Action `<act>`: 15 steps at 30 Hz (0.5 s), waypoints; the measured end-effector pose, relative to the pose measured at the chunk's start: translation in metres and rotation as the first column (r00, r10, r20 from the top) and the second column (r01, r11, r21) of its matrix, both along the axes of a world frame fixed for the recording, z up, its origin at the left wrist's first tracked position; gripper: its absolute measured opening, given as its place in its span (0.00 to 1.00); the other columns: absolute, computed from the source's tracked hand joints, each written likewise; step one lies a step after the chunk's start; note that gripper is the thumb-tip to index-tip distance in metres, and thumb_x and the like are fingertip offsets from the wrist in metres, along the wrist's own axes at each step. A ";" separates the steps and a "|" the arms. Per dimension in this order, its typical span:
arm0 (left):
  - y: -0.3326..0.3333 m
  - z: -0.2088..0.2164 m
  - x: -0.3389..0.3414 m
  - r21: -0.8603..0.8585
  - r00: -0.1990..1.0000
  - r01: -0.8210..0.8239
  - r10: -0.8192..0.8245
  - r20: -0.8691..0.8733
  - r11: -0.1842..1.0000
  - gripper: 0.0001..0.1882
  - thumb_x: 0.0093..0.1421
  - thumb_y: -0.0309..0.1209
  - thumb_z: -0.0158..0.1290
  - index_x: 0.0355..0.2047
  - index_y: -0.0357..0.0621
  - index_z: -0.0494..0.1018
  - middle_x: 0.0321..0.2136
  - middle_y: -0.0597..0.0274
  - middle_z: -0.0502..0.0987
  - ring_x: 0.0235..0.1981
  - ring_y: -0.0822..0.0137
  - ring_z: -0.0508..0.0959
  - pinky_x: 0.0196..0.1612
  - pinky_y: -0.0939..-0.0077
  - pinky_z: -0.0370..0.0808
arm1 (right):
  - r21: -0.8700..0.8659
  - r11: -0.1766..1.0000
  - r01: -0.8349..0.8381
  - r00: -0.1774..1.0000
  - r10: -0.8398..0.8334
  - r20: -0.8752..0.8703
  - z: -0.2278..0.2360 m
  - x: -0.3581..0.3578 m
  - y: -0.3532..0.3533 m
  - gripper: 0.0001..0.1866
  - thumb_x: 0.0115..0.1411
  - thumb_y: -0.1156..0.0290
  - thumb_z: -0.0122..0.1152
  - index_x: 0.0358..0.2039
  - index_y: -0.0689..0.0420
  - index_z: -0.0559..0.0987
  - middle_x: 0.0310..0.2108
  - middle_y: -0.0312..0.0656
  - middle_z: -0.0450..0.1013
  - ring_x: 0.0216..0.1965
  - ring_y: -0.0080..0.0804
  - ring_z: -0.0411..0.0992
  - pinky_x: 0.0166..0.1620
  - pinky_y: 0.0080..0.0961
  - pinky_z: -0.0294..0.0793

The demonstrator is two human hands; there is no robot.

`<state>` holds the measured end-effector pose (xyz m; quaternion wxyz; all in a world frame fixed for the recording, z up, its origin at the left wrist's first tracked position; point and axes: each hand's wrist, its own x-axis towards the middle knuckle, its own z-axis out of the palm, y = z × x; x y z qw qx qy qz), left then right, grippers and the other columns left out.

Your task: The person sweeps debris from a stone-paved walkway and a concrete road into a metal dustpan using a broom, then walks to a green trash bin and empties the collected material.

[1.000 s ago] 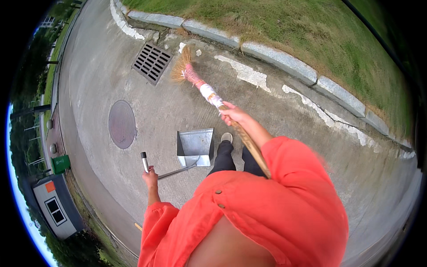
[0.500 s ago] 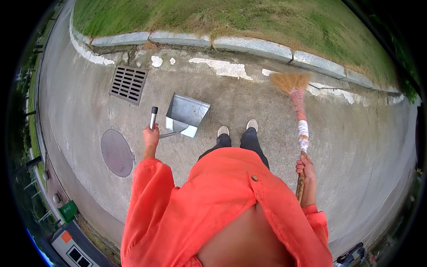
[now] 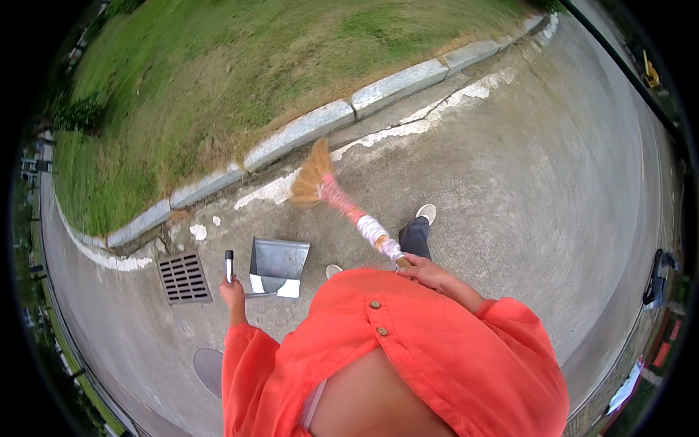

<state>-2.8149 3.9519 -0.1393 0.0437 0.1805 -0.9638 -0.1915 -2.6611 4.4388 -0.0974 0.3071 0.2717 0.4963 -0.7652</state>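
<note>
My left hand is closed round the handle of a metal dustpan, near the handle's black-capped end. The pan is grey sheet metal, boxy, and sits at the left of my feet with its inside facing up. My right hand grips the stick of a broom in front of my waist. Pink and white wrapping covers the broom's neck. Its straw-coloured bristles fan out toward the far left, beside the kerb. Part of the stick is hidden by my hand and orange shirt.
A stone kerb runs diagonally along the grass, with flaking white paint beside it. A slotted drain grate lies left of the dustpan. A round manhole cover shows nearer me. My shoe is on the concrete.
The broom has swung from the far right across to the left, closer to the dustpan, with my right hand moving inward. My body and view have turned right, and my right foot has stepped forward.
</note>
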 end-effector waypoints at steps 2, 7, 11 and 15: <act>0.037 0.009 -0.021 -0.057 0.999 0.048 -0.048 0.008 0.997 0.09 0.46 0.25 0.47 0.28 0.40 0.75 0.22 0.49 0.75 0.26 0.55 0.76 0.30 0.66 0.71 | -0.051 0.997 -0.055 0.997 0.058 0.056 -0.013 -0.017 0.037 0.23 0.52 0.75 0.49 0.50 0.52 0.61 0.19 0.29 0.61 0.14 0.12 0.55 0.16 0.09 0.56; 0.173 0.036 -0.063 -0.030 0.989 0.052 -0.047 0.142 0.998 0.09 0.48 0.26 0.48 0.29 0.40 0.75 0.22 0.50 0.75 0.26 0.57 0.76 0.30 0.66 0.70 | -0.203 0.968 0.149 0.971 -0.104 0.214 -0.030 -0.017 0.213 0.30 0.52 0.75 0.50 0.56 0.49 0.54 0.19 0.34 0.63 0.14 0.16 0.58 0.16 0.13 0.60; 0.309 0.047 -0.110 -0.064 0.976 0.193 -0.185 0.114 0.979 0.08 0.50 0.30 0.49 0.27 0.36 0.72 0.19 0.47 0.73 0.23 0.51 0.74 0.27 0.61 0.68 | 0.171 0.956 0.239 0.941 -0.271 0.200 -0.020 -0.020 0.390 0.34 0.53 0.74 0.49 0.59 0.47 0.48 0.17 0.35 0.63 0.12 0.18 0.59 0.14 0.16 0.61; 0.420 0.040 -0.161 -0.103 0.959 0.280 -0.273 0.076 0.954 0.10 0.51 0.31 0.49 0.25 0.34 0.70 0.19 0.44 0.72 0.24 0.46 0.73 0.28 0.59 0.67 | 0.389 0.848 0.359 0.907 -0.415 0.068 -0.053 -0.041 0.530 0.33 0.54 0.74 0.47 0.59 0.49 0.48 0.16 0.35 0.62 0.12 0.20 0.59 0.14 0.19 0.62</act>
